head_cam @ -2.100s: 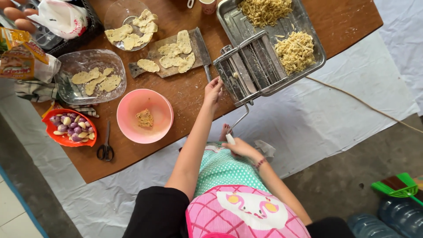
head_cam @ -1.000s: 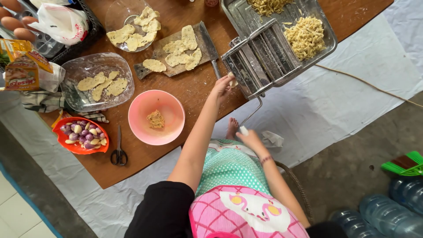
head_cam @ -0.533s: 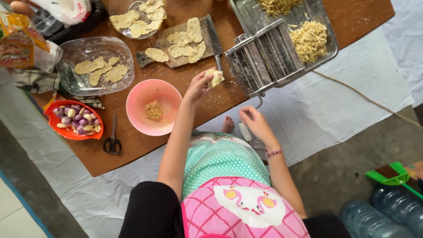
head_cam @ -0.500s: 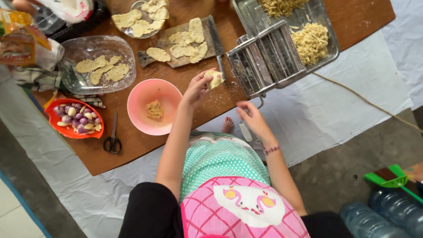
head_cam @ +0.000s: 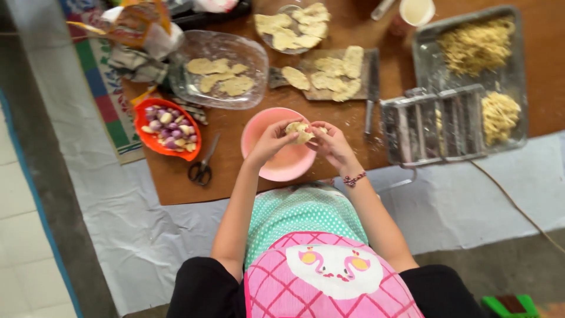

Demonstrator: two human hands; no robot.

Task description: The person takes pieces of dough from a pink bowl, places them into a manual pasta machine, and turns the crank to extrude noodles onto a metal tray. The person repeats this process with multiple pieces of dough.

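Observation:
Both my hands meet over a pink bowl [head_cam: 281, 169] on the brown wooden board. My left hand [head_cam: 272, 139] and my right hand [head_cam: 331, 141] together pinch a small pale piece of dough [head_cam: 299, 131] between the fingertips. A red bead bracelet sits on my right wrist. To the right stands a metal noodle-cutting machine [head_cam: 434, 125] with nobody touching it. Behind it a steel tray [head_cam: 471, 53] holds two heaps of cut yellow noodles.
Flat dough pieces lie in a clear plastic tub [head_cam: 220, 78], on a glass dish [head_cam: 293, 27] and on a cutting board [head_cam: 329, 75] with a knife [head_cam: 369, 106]. An orange bowl of shallots [head_cam: 168, 128] and scissors [head_cam: 202, 167] sit at the left. A white sheet covers the floor.
My left hand carried the dough from beside the machine to above the pink bowl. My right hand rose from the machine's crank side and joined it on the dough.

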